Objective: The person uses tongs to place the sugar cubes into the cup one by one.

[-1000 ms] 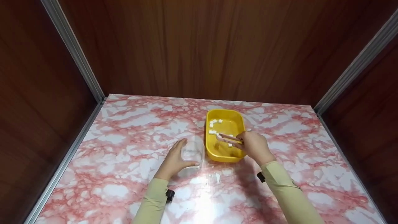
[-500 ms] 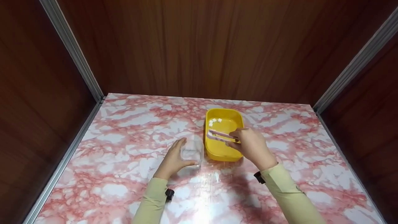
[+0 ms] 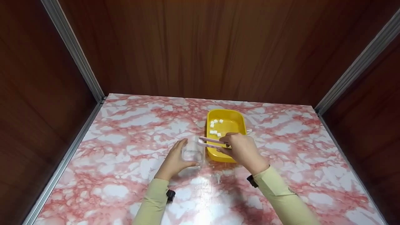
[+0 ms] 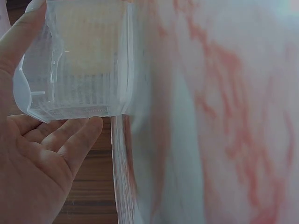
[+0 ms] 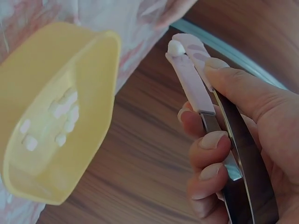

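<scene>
In the head view my left hand (image 3: pixel 171 162) holds a clear plastic container (image 3: pixel 192 155) on the table, thumb on the near side and fingers on the far side. The left wrist view shows its ribbed wall between thumb and fingers. My right hand (image 3: pixel 245 153) grips small tongs with pink tips (image 5: pixel 194 88) and dark metal arms. A white cube (image 5: pixel 176 47) is pinched at their ends. These tips reach over the container's right rim. Just right of it stands a yellow tub (image 3: pixel 226 157), with several white cubes (image 3: pixel 213 132) in its left part; my right hand overlaps its near right side.
The table (image 3: pixel 125 156) has a red and white marbled top. Brown wood-grain panels (image 3: pixel 200 50) with metal edge strips (image 3: pixel 78 56) stand at the back and both sides.
My right hand has moved left with the tongs, carrying a cube from inside the yellow tub to above the clear container's edge. The left hand and container have stayed in place.
</scene>
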Tool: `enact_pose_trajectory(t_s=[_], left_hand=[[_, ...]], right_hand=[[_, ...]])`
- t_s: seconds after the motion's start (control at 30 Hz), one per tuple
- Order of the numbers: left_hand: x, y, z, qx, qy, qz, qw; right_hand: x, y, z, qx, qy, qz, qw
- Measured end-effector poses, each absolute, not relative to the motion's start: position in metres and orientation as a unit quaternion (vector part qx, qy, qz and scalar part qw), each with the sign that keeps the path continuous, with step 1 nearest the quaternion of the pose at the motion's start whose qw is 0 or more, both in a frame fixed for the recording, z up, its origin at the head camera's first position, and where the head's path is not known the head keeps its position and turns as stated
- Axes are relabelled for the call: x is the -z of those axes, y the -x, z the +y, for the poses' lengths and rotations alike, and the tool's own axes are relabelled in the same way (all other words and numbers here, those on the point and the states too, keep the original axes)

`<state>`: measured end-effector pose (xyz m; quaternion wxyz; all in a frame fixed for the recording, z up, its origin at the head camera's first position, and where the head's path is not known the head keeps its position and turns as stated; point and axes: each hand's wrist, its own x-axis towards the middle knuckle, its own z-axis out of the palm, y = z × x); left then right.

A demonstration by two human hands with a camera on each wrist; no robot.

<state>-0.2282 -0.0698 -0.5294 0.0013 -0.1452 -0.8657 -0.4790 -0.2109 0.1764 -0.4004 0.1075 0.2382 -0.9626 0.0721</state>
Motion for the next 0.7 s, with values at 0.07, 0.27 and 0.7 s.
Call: enact_pose_trajectory(t_s=[0.07,0.27,0.7], left_hand=[[0.529,0.227,-0.07,0.481,0.144,-0.865,-0.001],[0.529,0.226,-0.07,0.478,0.139,-0.867,-0.005],[0.529,0.229,-0.07,0.482,0.14,-0.865,-0.005]], right_hand=[[0.404,0.212,0.173,-0.067,-0.245,-0.962,0.103],[0.417,0.217,0.16,-0.061,-0.255,-0.962,0.074],[0.435,0.23,0.148,-0.064,-0.256,-0.964,0.046]])
